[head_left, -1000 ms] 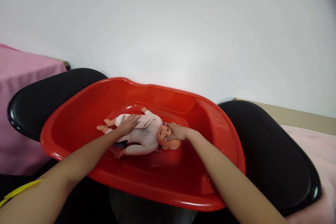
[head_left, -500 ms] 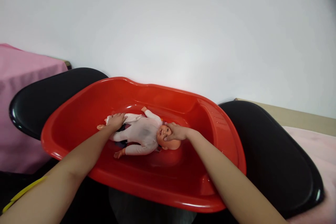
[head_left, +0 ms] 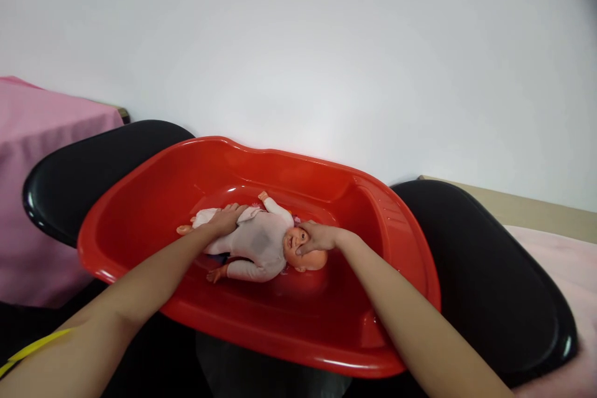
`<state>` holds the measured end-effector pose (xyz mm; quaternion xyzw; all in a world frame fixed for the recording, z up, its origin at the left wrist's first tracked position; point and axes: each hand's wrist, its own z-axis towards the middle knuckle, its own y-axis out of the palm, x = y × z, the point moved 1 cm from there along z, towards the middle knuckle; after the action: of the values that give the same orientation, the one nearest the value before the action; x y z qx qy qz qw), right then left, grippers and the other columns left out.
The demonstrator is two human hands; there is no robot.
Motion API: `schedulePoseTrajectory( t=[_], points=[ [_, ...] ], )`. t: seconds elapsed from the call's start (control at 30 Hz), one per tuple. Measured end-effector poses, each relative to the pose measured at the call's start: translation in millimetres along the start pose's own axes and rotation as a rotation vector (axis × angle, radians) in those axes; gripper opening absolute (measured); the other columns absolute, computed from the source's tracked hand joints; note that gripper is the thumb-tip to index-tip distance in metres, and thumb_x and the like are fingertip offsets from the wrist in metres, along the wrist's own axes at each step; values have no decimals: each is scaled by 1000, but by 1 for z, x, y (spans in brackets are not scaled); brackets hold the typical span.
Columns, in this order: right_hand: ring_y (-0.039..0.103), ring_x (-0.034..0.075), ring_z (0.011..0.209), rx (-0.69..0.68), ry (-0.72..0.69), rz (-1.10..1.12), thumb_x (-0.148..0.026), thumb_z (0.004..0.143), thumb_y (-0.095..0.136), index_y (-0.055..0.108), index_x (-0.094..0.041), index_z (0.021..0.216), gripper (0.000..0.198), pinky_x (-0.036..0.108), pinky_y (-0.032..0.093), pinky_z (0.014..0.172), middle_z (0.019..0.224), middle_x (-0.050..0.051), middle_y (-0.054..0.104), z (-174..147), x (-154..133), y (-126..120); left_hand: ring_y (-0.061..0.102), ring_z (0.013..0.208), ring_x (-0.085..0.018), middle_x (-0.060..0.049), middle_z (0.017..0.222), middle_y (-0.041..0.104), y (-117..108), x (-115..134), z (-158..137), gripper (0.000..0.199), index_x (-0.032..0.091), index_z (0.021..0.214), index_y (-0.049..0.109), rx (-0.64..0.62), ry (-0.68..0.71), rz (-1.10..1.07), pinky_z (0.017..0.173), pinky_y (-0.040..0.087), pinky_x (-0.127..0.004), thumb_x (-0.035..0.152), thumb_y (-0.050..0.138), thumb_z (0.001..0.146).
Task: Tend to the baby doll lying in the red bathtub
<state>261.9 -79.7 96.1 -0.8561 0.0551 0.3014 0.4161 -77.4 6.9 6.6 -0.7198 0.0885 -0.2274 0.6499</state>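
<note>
A plain white wall [head_left: 326,43] fills the upper frame above a red tub [head_left: 382,348] set across two black seats [head_left: 489,273], whose near edges are cut off. At the centre lies a doll [head_left: 259,242] in a pale suit, its legs partly hidden. The left hand [head_left: 226,219] rests flat with fingers loose on its hips, and the right hand [head_left: 317,237] cups the head, fingertips on the face.

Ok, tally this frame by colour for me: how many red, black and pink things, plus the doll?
Red: 1, the tub
Black: 2, left chair and right chair
Pink: 2, left cloth and right cloth
Doll: 1, doll, under left hand and right hand
Total: 6
</note>
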Motion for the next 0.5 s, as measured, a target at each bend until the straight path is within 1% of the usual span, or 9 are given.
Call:
schedulePoseTrajectory(
  t=[0.07, 0.17, 0.23, 0.33, 0.43, 0.5],
  points=[
    [48, 33, 135, 27, -38, -76, -58, 61, 82, 37, -27, 152, 106, 45, 43, 111, 152, 11, 46, -1, -8, 3, 49, 127, -34, -11, 137, 58, 3, 4, 1, 45, 34, 134, 53, -22, -42, 24, 102, 38, -56, 53, 43, 95],
    [43, 38, 138, 45, -89, -222, -50, 57, 84, 38, -28, 152, 108, 48, 43, 110, 155, 11, 41, -3, -21, 9, 48, 128, -39, -17, 139, 54, 4, 14, 5, 45, 27, 132, 52, 18, -147, 67, 101, 38, -62, 49, 43, 94],
    [43, 40, 137, 72, -105, -290, -48, 59, 81, 37, -26, 153, 106, 51, 42, 109, 155, 12, 40, -4, -26, 12, 51, 122, -40, -19, 134, 55, 2, 21, 8, 43, 23, 129, 53, 61, -205, 74, 97, 42, -62, 47, 42, 94],
    [48, 39, 130, 126, -93, -360, -44, 63, 75, 42, -25, 149, 94, 54, 43, 106, 149, 13, 48, -1, -24, 12, 54, 115, -38, -18, 126, 57, -3, 32, 13, 40, 22, 126, 53, 147, -235, 59, 93, 45, -59, 44, 41, 94],
    [47, 38, 129, 164, -59, -423, -34, 60, 73, 46, -25, 145, 90, 56, 41, 105, 151, 13, 45, 4, -14, 10, 54, 113, -37, -18, 127, 57, -6, 40, 20, 40, 21, 127, 51, 182, -219, 38, 90, 47, -56, 41, 42, 93],
    [46, 38, 130, 186, -21, -465, -29, 57, 73, 47, -25, 143, 90, 56, 39, 106, 151, 13, 44, 8, -7, 7, 54, 113, -36, -18, 127, 57, -6, 45, 26, 38, 21, 128, 51, 185, -188, 41, 89, 47, -54, 36, 39, 95]
  ],
)
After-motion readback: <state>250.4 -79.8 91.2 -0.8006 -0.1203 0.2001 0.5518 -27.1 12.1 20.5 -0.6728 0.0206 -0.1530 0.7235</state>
